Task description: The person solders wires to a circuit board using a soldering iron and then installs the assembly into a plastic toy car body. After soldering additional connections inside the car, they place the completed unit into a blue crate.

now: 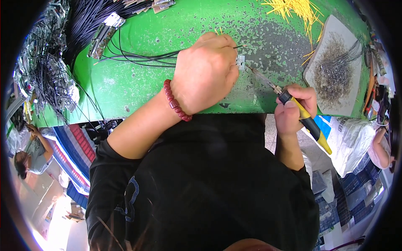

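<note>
My left hand [208,69], with a red bead bracelet [173,102] at its wrist, is closed over the green bench. Black cables [146,58] run under it from a metal part [104,35] on the left, and one stripped end pokes out past the fingers. A small silvery connector piece [240,62] shows at the fingertips; the grip itself is hidden below the hand. My right hand [295,108] is wrapped round a yellow and black soldering iron [310,124]. The iron's tip points up and left, close beside the connector piece.
Bundled black cables with metal parts [42,69] crowd the left end of the bench [138,88]. Thin yellow tubes [295,11] lie at the far right. A grey board [312,77] bears dark debris and fine wire. Other people [35,157] are at both sides.
</note>
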`<state>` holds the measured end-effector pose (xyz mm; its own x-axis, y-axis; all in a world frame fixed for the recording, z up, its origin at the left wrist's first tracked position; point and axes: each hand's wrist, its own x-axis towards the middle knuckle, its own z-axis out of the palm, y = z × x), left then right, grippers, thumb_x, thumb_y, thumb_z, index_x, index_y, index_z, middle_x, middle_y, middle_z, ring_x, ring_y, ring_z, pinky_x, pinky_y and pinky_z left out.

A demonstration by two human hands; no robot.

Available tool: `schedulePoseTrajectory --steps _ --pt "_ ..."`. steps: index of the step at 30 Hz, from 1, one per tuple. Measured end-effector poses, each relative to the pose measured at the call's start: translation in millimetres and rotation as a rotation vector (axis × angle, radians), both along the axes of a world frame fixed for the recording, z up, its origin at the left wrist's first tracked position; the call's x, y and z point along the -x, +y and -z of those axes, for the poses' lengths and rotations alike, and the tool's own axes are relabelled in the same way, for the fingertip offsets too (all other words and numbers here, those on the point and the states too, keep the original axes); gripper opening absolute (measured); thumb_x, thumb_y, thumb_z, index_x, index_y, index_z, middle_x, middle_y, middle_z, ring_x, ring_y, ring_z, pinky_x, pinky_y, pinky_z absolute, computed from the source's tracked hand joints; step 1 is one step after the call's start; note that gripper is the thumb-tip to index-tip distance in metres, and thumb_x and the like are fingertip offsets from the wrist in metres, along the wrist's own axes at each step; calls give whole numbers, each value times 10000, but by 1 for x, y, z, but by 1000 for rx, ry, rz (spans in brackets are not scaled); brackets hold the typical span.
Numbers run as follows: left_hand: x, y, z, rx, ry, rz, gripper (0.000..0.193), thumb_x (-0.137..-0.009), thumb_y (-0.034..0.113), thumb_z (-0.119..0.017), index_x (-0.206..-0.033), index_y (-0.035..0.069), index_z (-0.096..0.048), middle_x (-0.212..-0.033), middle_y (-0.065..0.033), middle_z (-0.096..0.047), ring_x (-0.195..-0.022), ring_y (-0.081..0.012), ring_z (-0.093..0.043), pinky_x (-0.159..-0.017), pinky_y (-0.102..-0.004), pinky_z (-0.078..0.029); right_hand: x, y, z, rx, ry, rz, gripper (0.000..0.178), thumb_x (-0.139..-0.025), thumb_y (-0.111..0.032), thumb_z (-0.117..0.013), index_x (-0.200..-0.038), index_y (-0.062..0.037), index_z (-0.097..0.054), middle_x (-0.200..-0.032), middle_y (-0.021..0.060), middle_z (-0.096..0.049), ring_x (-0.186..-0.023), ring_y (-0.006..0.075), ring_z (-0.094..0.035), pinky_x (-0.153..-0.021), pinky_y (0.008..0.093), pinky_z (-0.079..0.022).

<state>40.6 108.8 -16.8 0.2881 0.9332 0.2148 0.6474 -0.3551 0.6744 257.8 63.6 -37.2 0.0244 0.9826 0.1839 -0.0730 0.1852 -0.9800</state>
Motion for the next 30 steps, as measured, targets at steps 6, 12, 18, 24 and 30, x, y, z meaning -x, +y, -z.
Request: schedulePoseTrajectory --steps 6,12,18,24,30 --pt "1 1 -1 -5 11 -3 58 -695 23 -670 -701 27 -613 -858 -74 -654 -780 -267 -609 -663 -354 -515 -2 2 2 -24 -21 -17 277 -842 -196 -663 -966 -3 -508 -771 79 -559 -628 110 -525 -579 237 -433" --pt "2 2 -2 -4 27 -3 60 -693 23 -671 -701 27 -613 -866 -73 -655 -784 -271 -608 -661 -359 -515 14 8 -3 -4 -91 95 441 -847 -270 -655 -1140 20 -498 -863 138 -624 -637 135 -546 -626 249 -455" --pt "-2 2 -4 13 1 -3 53 -696 19 -670 -715 32 -622 -861 -87 -651 -782 -278 -609 -672 -363 -514 21 30 -27 111 -333 -116 230 -888 -16 -615 -1118 -11 -630 -914 97 -675 -638 105 -635 -537 221 -500" --pt "-1 1 -5 10 59 27 37 -716 60 -636 -725 33 -611 -892 -70 -628 -824 -268 -603 -661 -373 -525 45 71 -22 -24 -460 -149 351 -814 6 -671 -1134 -109 -589 -784 44 -650 -683 121 -639 -616 244 -490" --pt "2 4 -6 -1 35 29 42 -711 64 -634 -727 37 -607 -890 -72 -626 -817 -270 -599 -650 -382 -525 54 77 -20 111 -270 -241 362 -784 73 -604 -1120 -51 -553 -636 -8 -533 -553 52 -486 -523 199 -402"
